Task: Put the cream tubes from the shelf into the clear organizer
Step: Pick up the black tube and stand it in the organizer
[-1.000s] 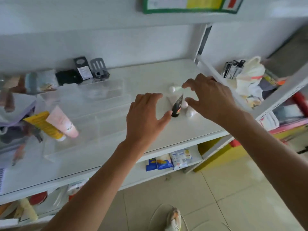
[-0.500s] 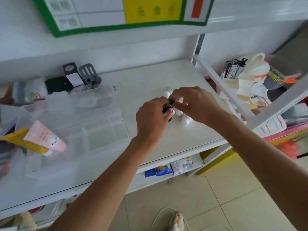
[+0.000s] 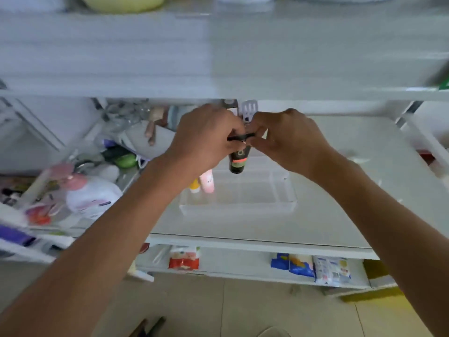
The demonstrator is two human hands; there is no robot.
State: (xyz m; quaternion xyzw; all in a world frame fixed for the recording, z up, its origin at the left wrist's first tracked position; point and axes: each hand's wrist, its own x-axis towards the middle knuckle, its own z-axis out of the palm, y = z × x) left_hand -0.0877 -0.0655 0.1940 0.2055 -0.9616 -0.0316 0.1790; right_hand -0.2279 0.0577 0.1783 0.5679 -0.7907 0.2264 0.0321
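Observation:
A black cream tube (image 3: 238, 159) with an orange band hangs cap down over the clear organizer (image 3: 279, 203) on the white shelf (image 3: 352, 190). My left hand (image 3: 206, 139) and my right hand (image 3: 289, 139) both pinch the tube's flat top edge, side by side. Inside the organizer's left end lie a pink tube (image 3: 207, 182) and a yellow tube (image 3: 194, 186), partly hidden by my left wrist. The rest of the organizer holds nothing that I can see.
A cluttered side shelf at the left holds a white bottle (image 3: 92, 195) and small items. An upper shelf board (image 3: 218, 57) hangs close above my hands. Packets (image 3: 313, 265) lie on the lower shelf. Small white items (image 3: 349, 154) blur at the right.
Both hands lifted the black tube off the shelf's right part and carried it left, over the organizer. The view swung left and down.

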